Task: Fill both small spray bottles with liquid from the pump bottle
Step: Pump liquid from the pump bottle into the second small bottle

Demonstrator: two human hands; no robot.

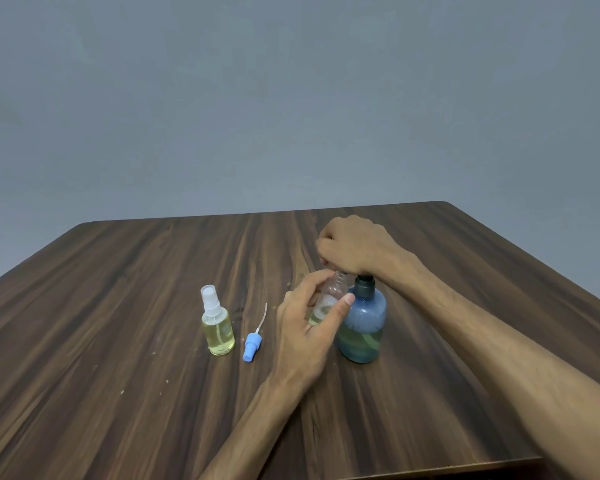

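Two small bottles: one capped and standing alone, one open and being held.
Pump bottle (361, 327): blue, standing upright on the wooden table (118, 306), right of centre, holding greenish-yellow liquid in its lower part.
Right hand (354, 247): lying over the pump head with fingers curled down around it; the head itself is hidden beneath the hand, only the dark collar showing.
Left hand (309, 323): grasping the open bottle (329, 299) between thumb and fingers, keeping it just beside the pump bottle on its left side.
Open bottle: clear, uncapped, its neck sitting right under the right hand's fingers; a little yellowish liquid is lying at the bottom. Whether it is touching the table cannot be told.
Capped bottle (217, 323): standing upright to the left, well apart from both hands, wearing a white spray top and mostly full of pale yellow liquid.
Blue spray cap (250, 344): lying on its side on the table between the capped bottle and the left hand, its thin tube pointing away from the person.
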